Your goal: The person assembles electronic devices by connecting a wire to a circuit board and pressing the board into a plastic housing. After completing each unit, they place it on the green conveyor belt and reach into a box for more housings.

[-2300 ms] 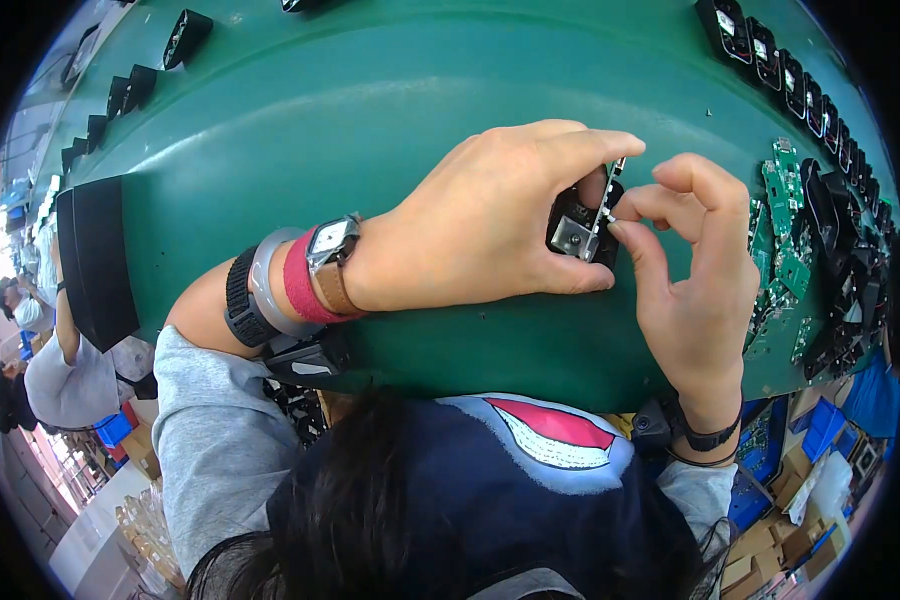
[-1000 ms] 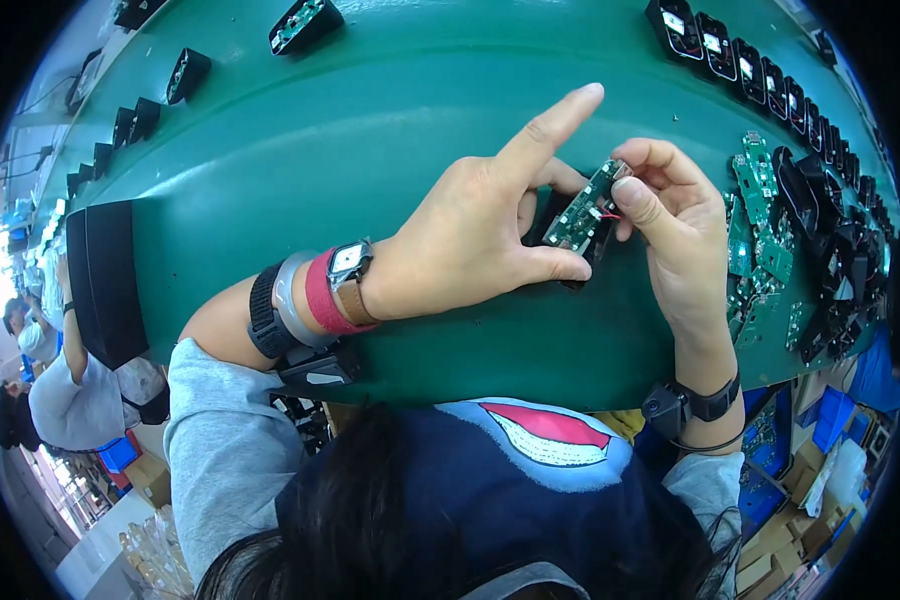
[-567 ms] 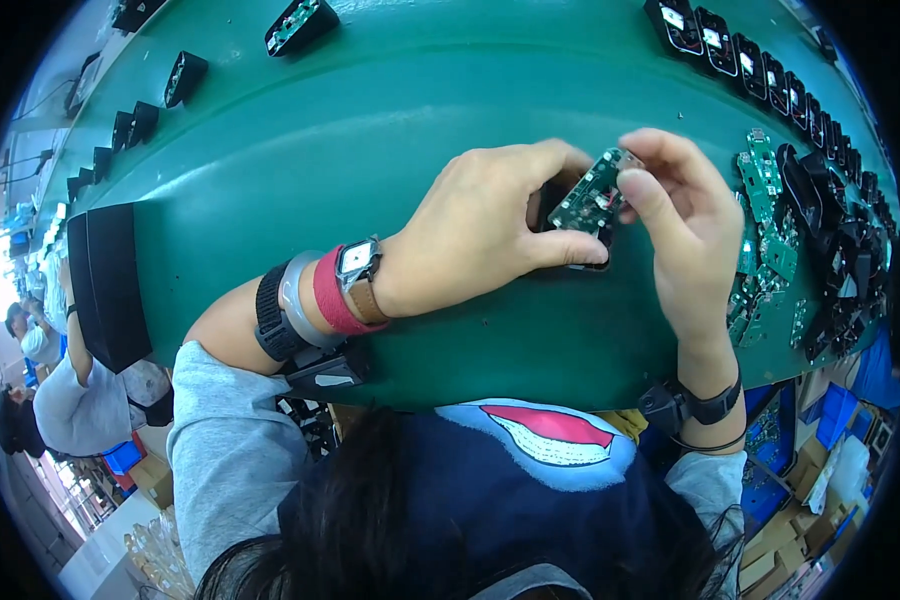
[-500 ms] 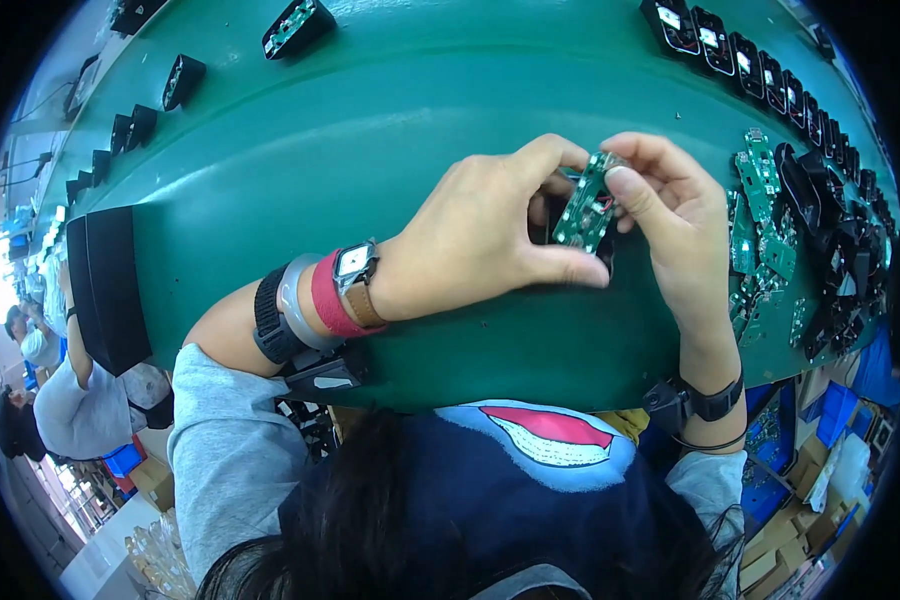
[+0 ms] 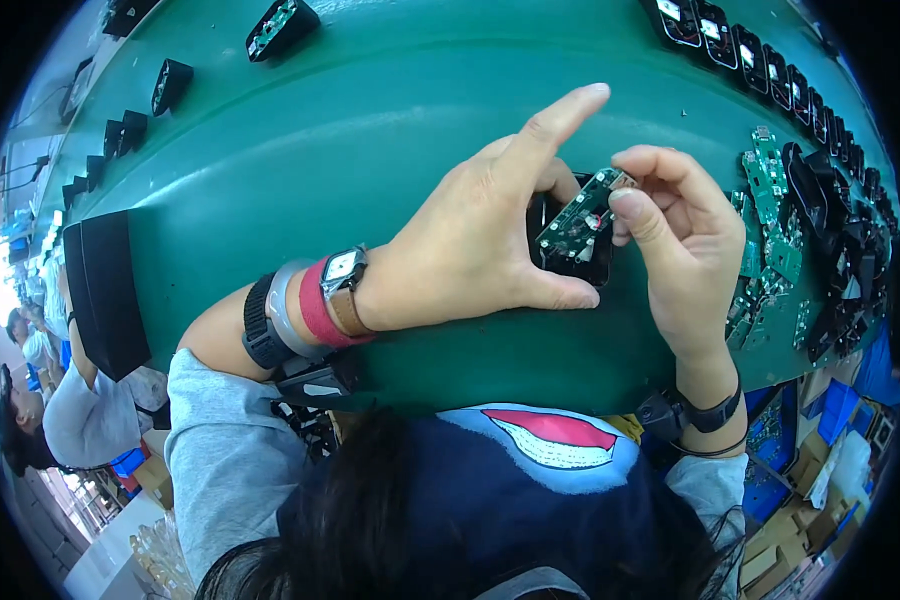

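Note:
My right hand [image 5: 685, 215] pinches a green circuit board [image 5: 577, 222] at its upper right end, between thumb and fingers. The board is tilted over a black plastic housing [image 5: 597, 268]. Around that housing is my left hand [image 5: 490, 225], its thumb along the near side and a bent finger at the far side, while the index finger points up and away. Red wire and a small white part show at the board's middle. Much of the housing is hidden behind the board and my left hand.
Loose green circuit boards [image 5: 770, 245] and a heap of black housings [image 5: 855, 270] lie at the right. A row of black housings [image 5: 750, 55] runs along the far right. More filled housings [image 5: 280, 30] stand far left, near a large black box [image 5: 107, 290]. Another person [image 5: 90, 410] sits at left.
My left index finger has lifted off the board and stretched out. The board has tilted further over, exposing more of the black housing beneath. My right hand has shifted slightly right and down.

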Motion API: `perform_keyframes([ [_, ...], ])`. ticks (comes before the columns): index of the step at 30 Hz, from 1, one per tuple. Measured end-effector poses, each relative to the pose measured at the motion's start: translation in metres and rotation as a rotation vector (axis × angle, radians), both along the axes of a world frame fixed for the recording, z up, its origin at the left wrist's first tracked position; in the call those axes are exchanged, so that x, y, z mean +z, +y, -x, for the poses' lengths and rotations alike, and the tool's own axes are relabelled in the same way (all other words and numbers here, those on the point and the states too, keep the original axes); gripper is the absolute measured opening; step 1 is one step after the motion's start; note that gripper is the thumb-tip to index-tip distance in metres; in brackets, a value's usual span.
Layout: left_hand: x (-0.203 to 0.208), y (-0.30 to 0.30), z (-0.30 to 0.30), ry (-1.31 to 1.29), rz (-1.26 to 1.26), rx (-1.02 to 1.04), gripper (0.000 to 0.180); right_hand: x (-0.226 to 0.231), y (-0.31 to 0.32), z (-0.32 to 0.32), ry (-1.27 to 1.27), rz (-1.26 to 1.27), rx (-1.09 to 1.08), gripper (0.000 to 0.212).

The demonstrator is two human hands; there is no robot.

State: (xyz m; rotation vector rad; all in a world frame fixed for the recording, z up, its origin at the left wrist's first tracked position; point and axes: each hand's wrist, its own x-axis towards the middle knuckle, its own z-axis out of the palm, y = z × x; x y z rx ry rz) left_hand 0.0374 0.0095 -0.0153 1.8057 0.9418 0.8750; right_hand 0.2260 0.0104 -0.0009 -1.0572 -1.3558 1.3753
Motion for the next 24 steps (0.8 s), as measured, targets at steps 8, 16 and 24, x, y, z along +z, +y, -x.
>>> perform_keyframes([
  [8, -0.008, -0.011, -0.002, -0.098, -0.068, 0.179, 0.124, -0.003, 0.022, -0.003, -0.376, 0.027, 0.071, 0.018],
  [16, -0.010, -0.009, 0.001, -0.032, -0.119, 0.096, 0.110, 0.011, 0.039, -0.002, -0.472, 0.165, 0.194, 0.015],
  [24, -0.012, -0.010, -0.001, -0.071, -0.107, 0.107, 0.095, 0.014, 0.046, -0.007, -0.390, 0.227, 0.216, 0.016],
])
